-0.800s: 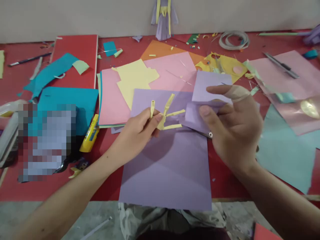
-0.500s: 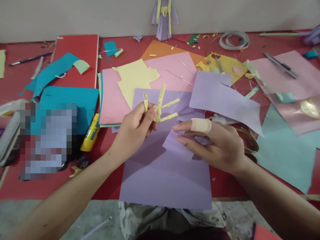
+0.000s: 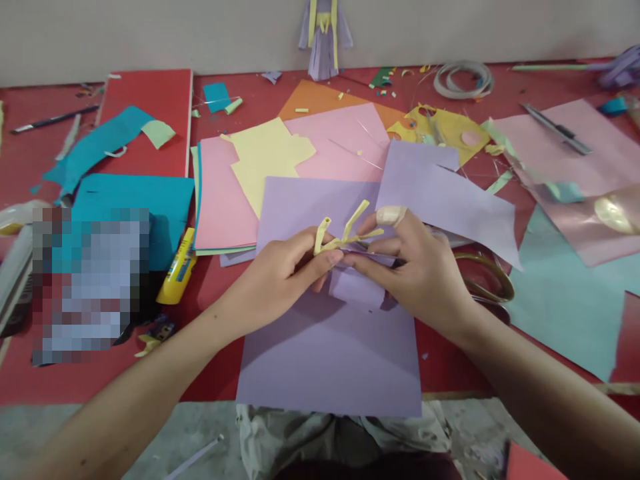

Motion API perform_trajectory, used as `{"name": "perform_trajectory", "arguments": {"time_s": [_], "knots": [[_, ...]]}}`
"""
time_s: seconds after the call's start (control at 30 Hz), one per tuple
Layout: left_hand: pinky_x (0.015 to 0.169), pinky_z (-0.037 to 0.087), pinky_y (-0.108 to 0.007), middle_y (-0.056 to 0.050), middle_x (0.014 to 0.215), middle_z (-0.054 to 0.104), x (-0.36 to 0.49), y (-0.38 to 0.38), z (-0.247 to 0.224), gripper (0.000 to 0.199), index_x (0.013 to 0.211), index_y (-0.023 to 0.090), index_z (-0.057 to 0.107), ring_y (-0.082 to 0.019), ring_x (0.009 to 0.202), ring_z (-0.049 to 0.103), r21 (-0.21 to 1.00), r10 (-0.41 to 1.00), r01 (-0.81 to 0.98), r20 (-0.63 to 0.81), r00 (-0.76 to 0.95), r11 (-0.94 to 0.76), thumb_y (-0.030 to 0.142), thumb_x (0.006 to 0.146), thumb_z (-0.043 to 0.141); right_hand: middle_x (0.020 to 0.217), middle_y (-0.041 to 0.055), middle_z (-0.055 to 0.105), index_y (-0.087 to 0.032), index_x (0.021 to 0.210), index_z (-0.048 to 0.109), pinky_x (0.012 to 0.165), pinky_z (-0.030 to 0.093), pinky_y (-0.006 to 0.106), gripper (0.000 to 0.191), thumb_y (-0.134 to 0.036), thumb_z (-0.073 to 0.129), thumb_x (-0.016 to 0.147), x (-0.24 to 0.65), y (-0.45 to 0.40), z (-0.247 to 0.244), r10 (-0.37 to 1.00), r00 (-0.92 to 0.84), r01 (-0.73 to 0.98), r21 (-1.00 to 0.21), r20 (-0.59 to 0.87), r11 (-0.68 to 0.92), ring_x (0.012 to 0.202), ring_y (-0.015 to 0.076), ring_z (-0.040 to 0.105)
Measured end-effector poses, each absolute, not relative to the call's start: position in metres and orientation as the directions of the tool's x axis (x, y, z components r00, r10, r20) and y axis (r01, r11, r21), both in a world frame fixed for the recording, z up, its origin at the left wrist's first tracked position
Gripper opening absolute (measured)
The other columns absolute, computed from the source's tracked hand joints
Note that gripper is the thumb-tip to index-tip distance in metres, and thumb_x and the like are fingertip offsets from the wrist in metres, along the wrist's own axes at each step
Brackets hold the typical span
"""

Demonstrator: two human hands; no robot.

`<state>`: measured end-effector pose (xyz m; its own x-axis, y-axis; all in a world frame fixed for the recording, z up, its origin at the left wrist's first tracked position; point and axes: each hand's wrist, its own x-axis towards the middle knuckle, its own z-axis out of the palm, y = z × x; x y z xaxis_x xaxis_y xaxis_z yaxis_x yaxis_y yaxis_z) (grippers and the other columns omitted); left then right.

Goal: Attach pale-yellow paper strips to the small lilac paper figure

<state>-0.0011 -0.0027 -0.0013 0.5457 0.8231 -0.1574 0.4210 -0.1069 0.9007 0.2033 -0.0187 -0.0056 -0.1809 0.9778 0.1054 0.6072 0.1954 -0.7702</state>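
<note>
My left hand pinches a small figure of rolled yellow paper between thumb and fingers, its thin arms sticking up and to the right. My right hand, with a bandage on one finger, is closed on a piece of purple paper with a curled lower part. Both hands meet here, and the upper edge of the purple piece lies against the base of the yellow figure. Exactly how they touch is hidden by my fingers. Below them lies a large purple sheet, reaching past the table's front edge.
Left of the hands are a yellow glue stick, a teal sheet and a blurred-out object. Scissors handles show beside my right wrist. Cut purple paper, a pen and a tape ring lie beyond. A paper doll leans on the wall.
My left hand has moved right and turned the yellow figure sideways. My right hand has come in to meet it, bringing the purple piece against the figure.
</note>
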Motion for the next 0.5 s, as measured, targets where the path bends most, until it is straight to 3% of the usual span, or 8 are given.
{"name": "perform_trajectory", "arguments": {"time_s": [0.2, 0.37, 0.43, 0.5], "knots": [[0.051, 0.035, -0.019, 0.006, 0.061, 0.055, -0.0020, 0.0008, -0.0002, 0.031, 0.079, 0.017, 0.057, -0.005, 0.053, 0.047, 0.898, 0.787, 0.437, -0.227, 0.573, -0.060, 0.039, 0.099, 0.049, 0.081, -0.0028, 0.074, -0.025, 0.093, 0.055, 0.064, 0.052, 0.026, 0.030, -0.045, 0.074, 0.082, 0.2076, -0.0152, -0.0089, 0.928, -0.368, 0.557, -0.783, 0.067, 0.277, 0.073, 0.0173, 0.073], [0.048, 0.035, -0.019, 0.005, 0.058, 0.058, -0.0010, -0.0014, 0.0021, 0.025, 0.080, 0.017, 0.056, -0.005, 0.049, 0.047, 0.899, 0.850, 0.430, -0.162, 0.501, -0.082, 0.033, 0.098, 0.051, 0.085, -0.0002, 0.073, -0.023, 0.096, 0.062, 0.061, 0.050, 0.024, 0.027, -0.044, 0.073, 0.082, 0.2066, -0.0151, -0.0088, 0.929, -0.316, 0.593, -0.725, 0.190, 0.350, 0.070, 0.0150, 0.068], [0.048, 0.037, -0.019, 0.005, 0.060, 0.059, -0.0009, -0.0020, 0.0013, 0.023, 0.083, 0.018, 0.055, -0.005, 0.048, 0.048, 0.923, 0.867, 0.381, -0.153, 0.474, -0.045, 0.035, 0.098, 0.052, 0.073, -0.0032, 0.066, -0.023, 0.101, 0.063, 0.058, 0.047, 0.023, 0.023, -0.037, 0.071, 0.085, 0.2054, -0.0156, -0.0082, 0.945, -0.232, 0.605, -0.726, 0.232, 0.327, 0.061, 0.0117, 0.060], [0.048, 0.039, -0.018, 0.005, 0.062, 0.061, -0.0009, -0.0019, -0.0002, 0.022, 0.086, 0.018, 0.053, -0.005, 0.047, 0.050, 0.946, 0.861, 0.324, -0.171, 0.480, 0.007, 0.037, 0.097, 0.054, 0.057, -0.0080, 0.050, -0.024, 0.105, 0.063, 0.052, 0.042, 0.022, 0.021, -0.035, 0.068, 0.088, 0.2045, -0.0160, -0.0079, 0.959, -0.147, 0.608, -0.742, 0.243, 0.281, 0.049, 0.0092, 0.047]]}}
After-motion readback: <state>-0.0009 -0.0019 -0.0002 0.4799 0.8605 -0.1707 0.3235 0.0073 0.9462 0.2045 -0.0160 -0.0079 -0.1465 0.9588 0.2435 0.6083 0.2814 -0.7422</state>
